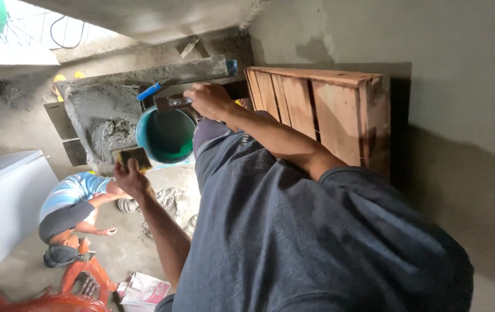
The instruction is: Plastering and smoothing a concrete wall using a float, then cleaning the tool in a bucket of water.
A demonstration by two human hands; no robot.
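Note:
My left hand [130, 178] is closed around a yellow sponge block [132, 157] just beside a teal bucket [166, 137]. My right hand [210, 99] reaches over the bucket's far rim and grips a flat metal trowel [172, 103]. A blue-handled tool [148, 92] pokes out at the bucket's edge. Left of the bucket lies a grey board with wet mortar [106, 128] heaped on it. My dark grey shirt fills the lower right of the view.
A wooden pallet [322, 107] leans on the plastered grey wall [461, 86] at right. Another person [73, 207] crouches on the floor at lower left, near a white cabinet [4, 202], an orange plastic chair [80, 289] and a paper sack [143, 290].

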